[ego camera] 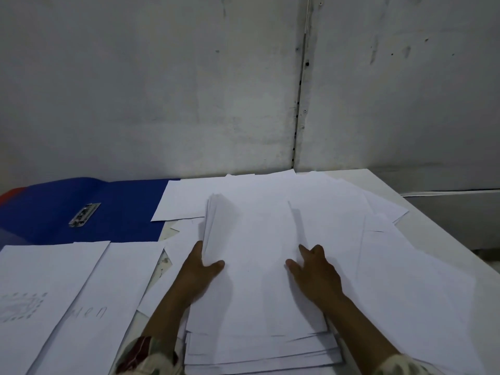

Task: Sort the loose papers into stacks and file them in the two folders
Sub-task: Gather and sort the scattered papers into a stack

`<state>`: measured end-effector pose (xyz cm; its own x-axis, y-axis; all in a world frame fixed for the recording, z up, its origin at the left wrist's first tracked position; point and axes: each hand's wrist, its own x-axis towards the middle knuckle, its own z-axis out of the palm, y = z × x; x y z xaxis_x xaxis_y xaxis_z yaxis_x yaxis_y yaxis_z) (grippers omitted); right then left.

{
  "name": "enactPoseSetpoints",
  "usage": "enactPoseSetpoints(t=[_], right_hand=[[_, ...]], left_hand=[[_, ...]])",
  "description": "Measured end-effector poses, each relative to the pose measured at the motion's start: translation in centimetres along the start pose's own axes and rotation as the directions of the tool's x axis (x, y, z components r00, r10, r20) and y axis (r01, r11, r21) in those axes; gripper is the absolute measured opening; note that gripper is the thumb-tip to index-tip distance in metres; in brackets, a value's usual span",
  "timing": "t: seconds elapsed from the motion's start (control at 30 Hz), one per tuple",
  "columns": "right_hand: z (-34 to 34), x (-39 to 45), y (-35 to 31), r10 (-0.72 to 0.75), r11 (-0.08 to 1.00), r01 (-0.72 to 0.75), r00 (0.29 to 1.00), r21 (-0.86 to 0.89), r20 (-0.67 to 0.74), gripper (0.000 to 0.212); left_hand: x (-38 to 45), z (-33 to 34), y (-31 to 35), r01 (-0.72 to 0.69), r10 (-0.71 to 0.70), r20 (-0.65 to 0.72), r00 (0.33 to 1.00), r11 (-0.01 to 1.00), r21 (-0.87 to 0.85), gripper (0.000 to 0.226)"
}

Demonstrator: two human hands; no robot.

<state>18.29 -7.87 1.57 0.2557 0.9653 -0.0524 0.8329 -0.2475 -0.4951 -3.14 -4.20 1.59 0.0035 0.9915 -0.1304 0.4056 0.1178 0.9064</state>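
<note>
1. At the far left, a blue folder [54, 212] lies open on the desk [433, 226], its metal clip [84, 214] bare; a red edge [10, 194] peeks from behind it, perhaps the second folder.
2. Nearer, two marked sheets [67, 293] lie side by side, one with a faint drawing, one with handwriting.
3. The left hand [200, 269] holds the left edge of the middle stack [257, 266]: its grip is narrow, thumb on top and fingers hidden beneath, lifting several sheets.
4. The right hand [313, 269] rests flat on the stack's right side, fingers spread.
5. Loose papers [378, 239] fan out to the right, overlapping.
6. Judging by this, sorting is in hand and nothing is filed. The next move likely calls for squaring the stack, then carrying it to the clip.
</note>
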Motion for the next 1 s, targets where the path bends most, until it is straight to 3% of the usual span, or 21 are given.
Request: enactPoseSetpoints(t=[0.13, 0.23, 0.3, 0.37, 0.47, 0.6, 0.8, 0.9, 1.0], right_hand=[[-0.2, 0.2, 0.6, 0.041, 0.996, -0.037, 0.998, 0.078, -0.042, 0.052], [-0.7, 0.7, 1.4, 0.086, 0.97, -0.073, 0.995, 0.233, -0.046, 0.063], [-1.3, 1.0, 1.7, 0.095, 0.902, -0.085, 0.996, 0.423, -0.003, 0.056], [-2.2, 1.1, 1.9, 0.086, 0.765, -0.122, 0.992, 0.632, 0.087, 0.043], [-3.1, 0.9, 2.4, 0.055, 0.58, -0.196, 0.978, 0.791, 0.203, 0.034], [-4.0, 0.3, 3.1, 0.081, 0.575, -0.13, 0.991, 0.808, 0.102, 0.019], [-5.4, -0.3, 6.2, 0.184, 0.655, -0.113, 0.983, 0.747, -0.012, 0.019], [-6.1, -0.3, 8.2, 0.22, 0.708, -0.129, 0.974, 0.694, -0.044, 0.027], [-6.5, -0.5, 9.7, 0.263, 0.725, -0.164, 0.964, 0.669, -0.048, 0.032]], left_hand=[[-0.5, -0.1, 0.3, -0.009, 0.009, 0.003, 1.0, 0.997, -0.083, 0.053], [-0.6, -0.3, 0.3, -0.002, 0.005, 0.02, 1.0, 0.99, -0.144, 0.057], [-0.5, -0.3, 0.2, 0.006, 0.0, 0.038, 0.999, 0.985, -0.172, 0.059], [-0.5, -0.2, 0.3, 0.006, 0.007, 0.059, 0.998, 0.977, -0.213, 0.059], [-0.6, 0.6, 0.8, -0.013, 0.035, 0.084, 0.996, 0.966, -0.26, 0.054], [-0.7, 2.3, 1.7, -0.031, 0.058, 0.092, 0.994, 0.963, -0.268, 0.042], [-0.3, 2.8, 2.0, 0.018, -0.01, 0.072, 0.997, 0.995, -0.1, 0.026], [-0.3, 2.7, 1.2, -0.077, 0.07, 0.046, 0.996, 0.982, 0.174, 0.033], [-0.6, 2.8, 0.7, -0.116, 0.119, 0.026, 0.993, 0.87, 0.479, 0.049]])
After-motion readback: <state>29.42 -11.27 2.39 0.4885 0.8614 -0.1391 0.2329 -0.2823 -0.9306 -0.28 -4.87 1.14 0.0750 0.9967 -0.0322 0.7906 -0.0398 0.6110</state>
